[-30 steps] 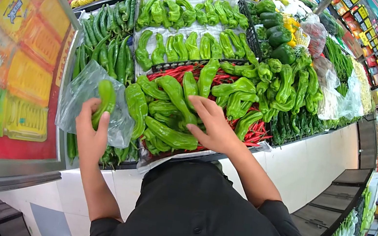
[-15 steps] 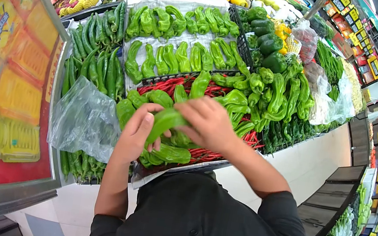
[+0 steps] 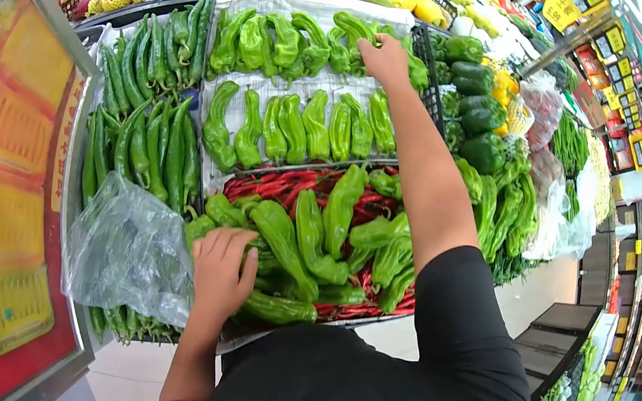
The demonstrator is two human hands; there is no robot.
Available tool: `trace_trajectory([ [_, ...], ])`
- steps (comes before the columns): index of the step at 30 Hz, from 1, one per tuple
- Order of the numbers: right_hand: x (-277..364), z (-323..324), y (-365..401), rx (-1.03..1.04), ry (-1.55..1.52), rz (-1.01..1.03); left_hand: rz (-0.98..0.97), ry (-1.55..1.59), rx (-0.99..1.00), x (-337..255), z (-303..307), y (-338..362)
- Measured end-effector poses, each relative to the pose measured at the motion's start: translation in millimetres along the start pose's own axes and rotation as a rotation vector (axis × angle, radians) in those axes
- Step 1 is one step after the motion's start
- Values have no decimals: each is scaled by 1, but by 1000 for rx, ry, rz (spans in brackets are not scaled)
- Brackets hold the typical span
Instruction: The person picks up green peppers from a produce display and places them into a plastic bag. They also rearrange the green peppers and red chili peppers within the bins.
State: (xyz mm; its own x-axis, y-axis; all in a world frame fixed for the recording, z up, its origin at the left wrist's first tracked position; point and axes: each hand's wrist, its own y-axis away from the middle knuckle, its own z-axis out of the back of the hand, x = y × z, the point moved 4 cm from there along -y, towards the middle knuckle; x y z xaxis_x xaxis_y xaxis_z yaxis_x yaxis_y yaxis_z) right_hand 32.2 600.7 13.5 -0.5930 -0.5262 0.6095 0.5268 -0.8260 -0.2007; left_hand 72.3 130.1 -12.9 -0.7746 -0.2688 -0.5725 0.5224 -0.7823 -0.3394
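My right hand point(image 3: 385, 61) reaches to the back row of light green peppers point(image 3: 287, 44), its fingers closed on a curved green pepper point(image 3: 354, 29) at that row's right part. My left hand point(image 3: 223, 267) is lower down, at the near left of a loose pile of green peppers point(image 3: 279, 236). Its fingers are stretched out and a little apart at the pile's edge, and I see nothing held in it. A middle row of green peppers point(image 3: 316, 124) lies side by side on white lining point(image 3: 216, 171). Red chilies point(image 3: 283, 186) show under the loose pile.
Long dark green peppers point(image 3: 147, 144) fill the left section, with a clear plastic bag point(image 3: 130, 250) over their near part. Bell peppers point(image 3: 481, 115) lie to the right beyond a black crate edge point(image 3: 432, 71). A poster panel point(image 3: 2, 175) borders the left side.
Both hands were together on one green pepper over the loose pile. Now my right hand has moved forward to the back row, and my left has let go and lowered to the pile.
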Motion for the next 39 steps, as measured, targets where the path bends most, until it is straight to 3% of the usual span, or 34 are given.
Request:
trace_trajectory([
  [3,-6,-33,-27,80,-11,-76,20,-16,15,2,0,-2],
  [8,-40,-95,-52,207,122,-39,52,-30,-2,2,-4,-5],
  [13,-48,-94,-42,197,1,84,43,-64,-12,2,-7,-4],
  [15,-40,-85,-31,133,121,154,22,-90,-17,2,-7,-3],
  [19,-38,-69,-35,292,243,112,-12,-98,-32,-1,-4,-3],
  [23,-23,-32,-8,225,90,197,-52,-92,-52,-2,-2,-2],
  [28,21,35,98,564,-150,264,-113,-78,-30,-6,0,2],
  [32,41,65,227,666,-108,463,-155,-73,53,-15,1,4],
  [34,36,57,288,631,19,786,-158,-64,96,-18,-4,9],
  [36,45,58,335,421,247,790,-142,-45,128,-20,-12,11],
  [39,48,41,381,267,291,738,-70,-6,153,-23,-22,12],
])
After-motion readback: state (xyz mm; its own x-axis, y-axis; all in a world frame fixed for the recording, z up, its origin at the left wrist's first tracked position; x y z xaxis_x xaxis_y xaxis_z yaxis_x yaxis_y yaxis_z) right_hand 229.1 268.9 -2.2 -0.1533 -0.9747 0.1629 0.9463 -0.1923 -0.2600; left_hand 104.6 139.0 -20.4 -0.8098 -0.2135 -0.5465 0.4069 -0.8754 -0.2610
